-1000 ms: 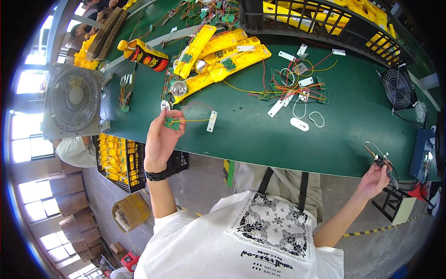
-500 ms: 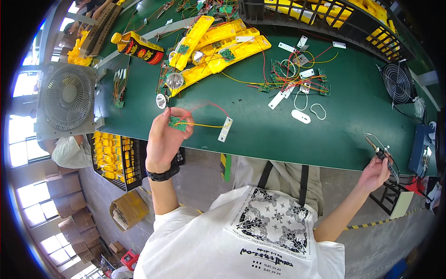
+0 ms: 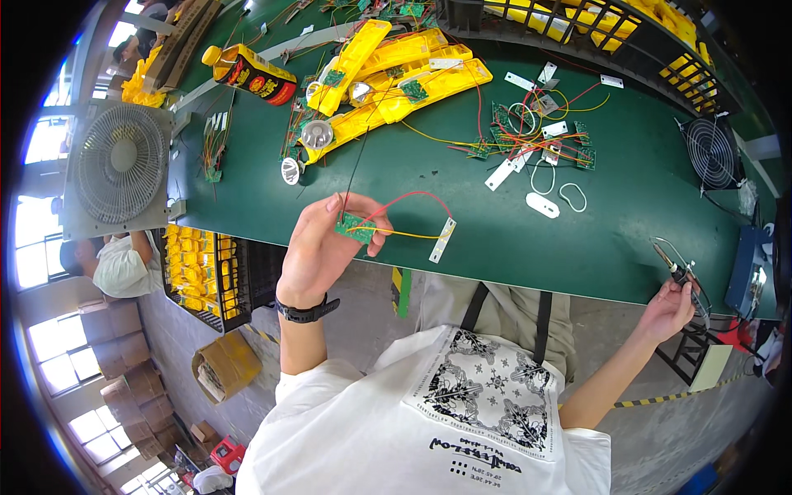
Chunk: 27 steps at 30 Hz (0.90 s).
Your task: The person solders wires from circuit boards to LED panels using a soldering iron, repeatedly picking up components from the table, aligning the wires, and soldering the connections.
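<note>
My left hand (image 3: pixel 318 247) is closed on the edge of a small green circuit board (image 3: pixel 355 228), over the bench's front edge. From the board, a red wire and a yellow wire run to a white perforated strip (image 3: pixel 443 240) dangling to its right. A thin dark wire (image 3: pixel 357 165) rises from the same board toward the yellow casings. Far to the right, my right hand (image 3: pixel 667 312) has its fingers closed round a soldering iron (image 3: pixel 678 273), tip pointing up and away. A thin curved metal wire shows beside the iron; whether it belongs to a holder I cannot tell.
Yellow casings (image 3: pixel 396 99) with reflectors lie beyond my left hand. Wired boards (image 3: pixel 503 132) and white strips are heaped mid-bench. A bottle (image 3: pixel 252 74), a fan (image 3: pixel 124 157), a black crate (image 3: pixel 635 49), a small black fan (image 3: pixel 711 153) and a blue box (image 3: pixel 749 268) stand around.
My left hand has come right and nearer to me with the board, and the strip swings along with it. The dark wire now shows clearly. My right hand has hardly moved.
</note>
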Tool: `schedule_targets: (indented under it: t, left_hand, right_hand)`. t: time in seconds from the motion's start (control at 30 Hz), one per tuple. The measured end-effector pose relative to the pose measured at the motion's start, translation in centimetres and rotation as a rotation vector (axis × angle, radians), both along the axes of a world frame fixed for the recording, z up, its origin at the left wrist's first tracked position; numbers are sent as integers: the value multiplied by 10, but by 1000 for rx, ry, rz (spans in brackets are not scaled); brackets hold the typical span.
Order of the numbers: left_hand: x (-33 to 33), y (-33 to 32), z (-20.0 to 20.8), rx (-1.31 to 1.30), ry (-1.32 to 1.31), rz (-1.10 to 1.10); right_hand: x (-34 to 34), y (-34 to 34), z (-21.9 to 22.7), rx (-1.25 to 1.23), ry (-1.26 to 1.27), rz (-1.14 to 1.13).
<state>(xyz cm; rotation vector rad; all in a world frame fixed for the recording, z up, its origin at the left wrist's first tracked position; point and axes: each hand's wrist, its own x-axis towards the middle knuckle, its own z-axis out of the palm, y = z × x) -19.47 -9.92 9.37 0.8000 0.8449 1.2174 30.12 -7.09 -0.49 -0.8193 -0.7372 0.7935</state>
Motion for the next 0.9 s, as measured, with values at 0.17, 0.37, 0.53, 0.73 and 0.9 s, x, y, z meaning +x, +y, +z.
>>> schedule_targets:
  t: [0.17, 0.37, 0.53, 0.73, 0.9]
  left_hand:
    - [-6, -1, 3, -83, 95, 162]
    - [-82, 0, -11, -14, 9, 485]
    - [-183, -4, -24, 1, 28, 619]
    - [-258, -2, -67, -159, 608, 883]
    - [-266, 8, -81, -168, 1049, 916]
  right_hand:
    - [0, 0, 1, -14, 2, -25]
    - [-1, -2, 2, -23, 27, -44]
    - [-9, 1, 6, -38, -8, -60]
    - [-14, 2, 9, -32, -8, -40]
    - [-12, 2, 12, -36, -14, -25]
